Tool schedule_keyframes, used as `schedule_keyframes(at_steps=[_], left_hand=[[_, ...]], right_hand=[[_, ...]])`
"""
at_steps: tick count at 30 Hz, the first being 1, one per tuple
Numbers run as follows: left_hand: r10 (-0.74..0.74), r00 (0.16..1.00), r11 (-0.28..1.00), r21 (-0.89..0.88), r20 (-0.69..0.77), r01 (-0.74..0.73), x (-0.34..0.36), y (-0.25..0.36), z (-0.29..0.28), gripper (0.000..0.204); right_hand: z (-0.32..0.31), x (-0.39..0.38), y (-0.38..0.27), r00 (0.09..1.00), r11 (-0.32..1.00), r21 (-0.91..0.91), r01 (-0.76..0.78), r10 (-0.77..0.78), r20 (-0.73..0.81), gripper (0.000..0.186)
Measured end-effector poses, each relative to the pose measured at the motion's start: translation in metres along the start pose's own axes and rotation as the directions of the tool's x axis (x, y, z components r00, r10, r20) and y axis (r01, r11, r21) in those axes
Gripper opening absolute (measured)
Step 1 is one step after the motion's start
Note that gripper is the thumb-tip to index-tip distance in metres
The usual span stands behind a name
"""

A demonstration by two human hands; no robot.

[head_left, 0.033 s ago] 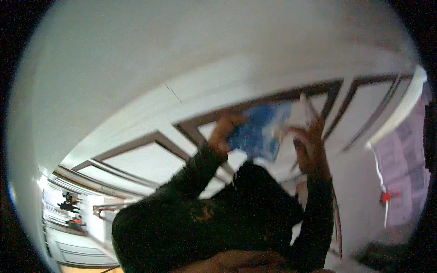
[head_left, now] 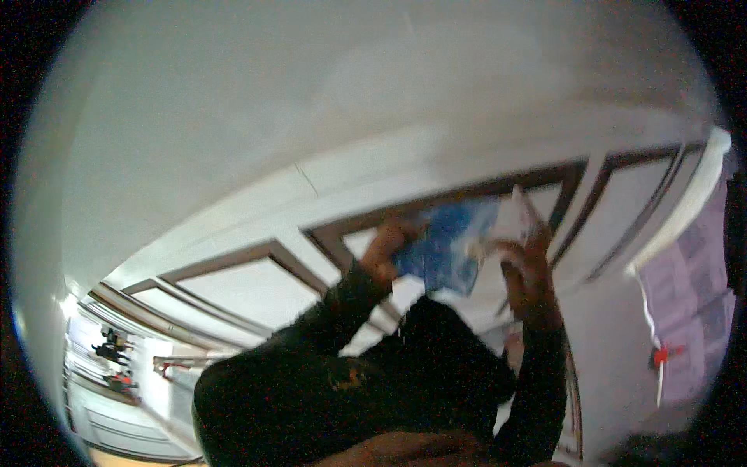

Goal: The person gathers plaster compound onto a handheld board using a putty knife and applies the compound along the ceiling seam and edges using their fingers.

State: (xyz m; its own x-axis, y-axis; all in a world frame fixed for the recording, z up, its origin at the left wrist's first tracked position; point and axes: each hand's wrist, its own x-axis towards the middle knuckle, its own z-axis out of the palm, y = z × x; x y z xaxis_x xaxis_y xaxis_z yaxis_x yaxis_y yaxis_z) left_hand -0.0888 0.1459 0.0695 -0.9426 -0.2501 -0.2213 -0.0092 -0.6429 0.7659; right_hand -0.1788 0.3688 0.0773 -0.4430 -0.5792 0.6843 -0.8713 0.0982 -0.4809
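A crumpled blue-and-white plastic packet (head_left: 450,245) is held up in front of me. My left hand (head_left: 387,245) grips its left edge, thumb and fingers closed on it. At the packet's right side is my right hand (head_left: 531,265), its fingers bent in toward a pale part of the packet. A pale, pointed shape (head_left: 520,204) rises from this hand; blur hides what it is. Whether the right fingers touch the packet cannot be made out.
White panels with brown moulding (head_left: 226,261) run behind the hands, below a broad pale surface (head_left: 311,86). A lilac curtain (head_left: 689,303) with a red thing (head_left: 665,354) on it hangs at right. Far left, a ladder (head_left: 183,362) stands near a bright opening with dark figures (head_left: 113,346).
The panels, packet and both hands sit slightly lower in the picture. The hold on the packet looks the same.
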Motion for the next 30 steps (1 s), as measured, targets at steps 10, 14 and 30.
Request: schedule_keyframes(at_steps=[10, 14, 30], left_hand=[[-0.052, 0.986, 0.994, -0.086, 0.158, 0.066, -0.004, 0.011, -0.039, 0.029], [-0.06, 0.987, 0.993, -0.092, 0.148, 0.074, -0.017, 0.017, -0.044, 0.03], [-0.01, 0.986, 0.987, -0.157, 0.169, 0.037, -0.034, 0.022, -0.089, 0.034]], right_hand=[[-0.004, 0.039, -0.034, 0.982, 0.754, 0.657, 0.018, 0.109, -0.152, 0.041], [-0.039, 0.098, -0.099, 0.944, 0.621, 0.773, 0.132, 0.159, -0.289, 0.066], [-0.057, 0.201, -0.156, 0.911, 0.511, 0.763, 0.396, -0.112, -0.398, 0.068]])
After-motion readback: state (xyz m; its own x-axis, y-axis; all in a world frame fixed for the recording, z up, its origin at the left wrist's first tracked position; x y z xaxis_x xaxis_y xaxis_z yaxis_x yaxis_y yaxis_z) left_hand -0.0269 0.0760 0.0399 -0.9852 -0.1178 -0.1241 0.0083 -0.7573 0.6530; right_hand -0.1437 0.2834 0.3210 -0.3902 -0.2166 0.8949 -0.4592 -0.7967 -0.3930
